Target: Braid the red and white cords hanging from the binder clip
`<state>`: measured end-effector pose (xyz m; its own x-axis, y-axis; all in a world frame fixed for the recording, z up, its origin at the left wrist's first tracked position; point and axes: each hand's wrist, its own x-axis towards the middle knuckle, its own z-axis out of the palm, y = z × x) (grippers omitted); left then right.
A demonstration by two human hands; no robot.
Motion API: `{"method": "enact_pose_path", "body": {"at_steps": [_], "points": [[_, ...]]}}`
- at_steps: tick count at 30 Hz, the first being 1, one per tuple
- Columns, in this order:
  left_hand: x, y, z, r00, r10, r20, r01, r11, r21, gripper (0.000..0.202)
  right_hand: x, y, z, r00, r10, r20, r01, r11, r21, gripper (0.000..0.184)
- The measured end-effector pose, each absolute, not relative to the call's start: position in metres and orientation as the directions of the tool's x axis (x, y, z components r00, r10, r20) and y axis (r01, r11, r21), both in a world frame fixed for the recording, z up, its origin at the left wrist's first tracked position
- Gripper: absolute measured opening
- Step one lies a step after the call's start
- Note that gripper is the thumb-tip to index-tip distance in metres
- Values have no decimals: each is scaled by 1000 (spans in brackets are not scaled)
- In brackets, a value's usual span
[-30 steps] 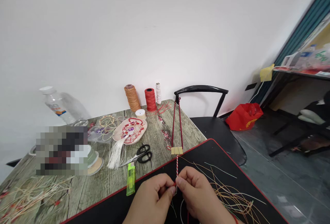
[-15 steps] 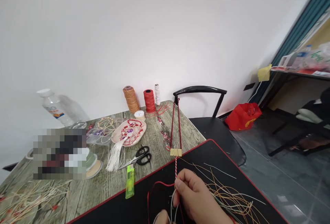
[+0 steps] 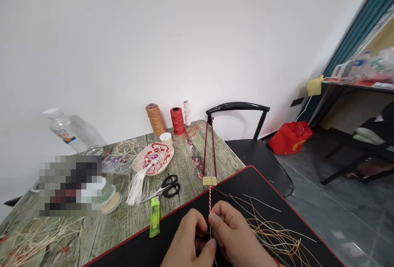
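A red-and-white braided cord (image 3: 209, 198) runs down from a gold binder clip (image 3: 209, 181), which hangs on a dark red cord loop (image 3: 205, 148). My right hand (image 3: 234, 234) pinches the lower end of the braid between thumb and fingers. Close beside it, my left hand (image 3: 189, 238) is bent round the loose strands below the braid. A thin white strand passes by its thumb; the rest of the strands are mostly hidden by both hands. Under the hands lies a black mat (image 3: 246, 189) with a red edge.
Left of the mat are a green lighter (image 3: 155, 217), black-handled scissors (image 3: 169, 187) and a plate (image 3: 168, 164) with red-and-white cords and a white tassel (image 3: 138, 187). Thread spools (image 3: 177, 121) stand by the wall. Loose cords (image 3: 273, 234) lie at right. The loop reaches a black chair (image 3: 238, 107).
My left hand has risen from the bottom edge to beside my right hand. The red strand and white strands that looped out at left are now hidden. My right hand keeps its pinch.
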<state>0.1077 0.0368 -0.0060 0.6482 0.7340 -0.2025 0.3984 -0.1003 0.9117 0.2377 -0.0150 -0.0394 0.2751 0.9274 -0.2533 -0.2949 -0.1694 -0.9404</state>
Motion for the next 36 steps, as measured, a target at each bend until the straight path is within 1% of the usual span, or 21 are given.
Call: {"method": "enact_pose_path", "body": {"at_steps": [2, 4, 5, 7, 9, 10, 12, 14, 16, 19, 22, 24, 28, 31, 33, 36], "points": [[117, 43, -16, 634, 706, -315, 285, 165, 944, 14, 238, -16, -42, 305, 923, -234, -204, -177, -963, 23], [125, 42, -21, 645, 659, -388, 173, 368, 913, 21, 238, -17, -43, 316, 920, -231, -150, -193, -970, 19], [128, 41, -21, 640, 648, -413, 136, 434, 891, 25, 238, -18, -42, 313, 920, -237, -141, -201, -969, 18], [132, 38, -21, 610, 649, -454, 117, 493, 862, 34, 238, -18, -40, 304, 923, -236, -130, -205, -970, 17], [132, 37, -20, 594, 659, -461, 146, 476, 867, 37, 238, -18, -38, 312, 925, -218, -87, -200, -976, 17], [131, 37, -19, 602, 665, -442, 165, 438, 884, 36, 238, -17, -37, 320, 925, -205, -58, -197, -979, 17], [129, 39, -16, 620, 692, -369, 213, 305, 928, 28, 239, -17, -34, 331, 925, -186, -14, -193, -981, 18], [124, 40, -11, 588, 759, -279, 284, 130, 950, 19, 240, -18, -30, 317, 931, -182, -7, -189, -982, 18], [120, 40, -6, 553, 808, -203, 375, -24, 927, 11, 241, -19, -27, 290, 937, -192, -17, -196, -980, 16], [115, 39, -2, 568, 815, -116, 452, -191, 871, 1, 241, -20, -23, 263, 938, -228, -59, -220, -974, 9], [113, 37, -5, 586, 808, -56, 488, -297, 821, 7, 239, -19, -25, 258, 931, -257, -114, -235, -965, 2], [113, 36, -9, 599, 800, -34, 505, -344, 792, 10, 239, -19, -28, 258, 930, -263, -144, -232, -962, 5], [112, 35, -12, 609, 793, -14, 515, -382, 767, 13, 239, -20, -35, 234, 938, -256, -164, -222, -961, 10], [112, 36, -9, 606, 793, -60, 524, -341, 781, 15, 239, -22, -37, 242, 947, -213, -120, -189, -975, 9], [113, 38, -6, 607, 785, -123, 510, -265, 818, 14, 239, -22, -37, 250, 948, -197, -84, -181, -980, 8], [115, 43, -6, 605, 766, -218, 409, -63, 911, 10, 239, -22, -33, 252, 947, -200, -32, -199, -980, 8]]}}
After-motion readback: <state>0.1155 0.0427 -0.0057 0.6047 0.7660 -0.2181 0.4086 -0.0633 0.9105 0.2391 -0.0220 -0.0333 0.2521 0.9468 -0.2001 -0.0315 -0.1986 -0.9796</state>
